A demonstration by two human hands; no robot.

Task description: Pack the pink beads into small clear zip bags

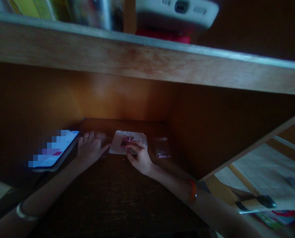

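My right hand (pixel 140 159) reaches over a pale square sheet (pixel 115 145) on the dark wooden surface. Its thumb and fingertips draw close together at a small pile of dark pink, shiny bead-like bits (pixel 126 140); anything between them is too small to make out. Left of the sheet, my left hand (pixel 89 147) rests palm down, thumb stretched toward the sheet's edge and a ring on one finger. Something clear, perhaps plastic, lies faintly beside that thumb. A small clear zip bag (pixel 163 148) with pinkish bits at its bottom lies right of the sheet.
A lit smartphone (pixel 60 152) leans at the left, beside my left hand. Wooden walls close in the nook, and a thick shelf edge (pixel 137 59) crosses above. On that shelf are a white device (pixel 177 13) and blurred upright items. One tiny speck lies before the sheet.
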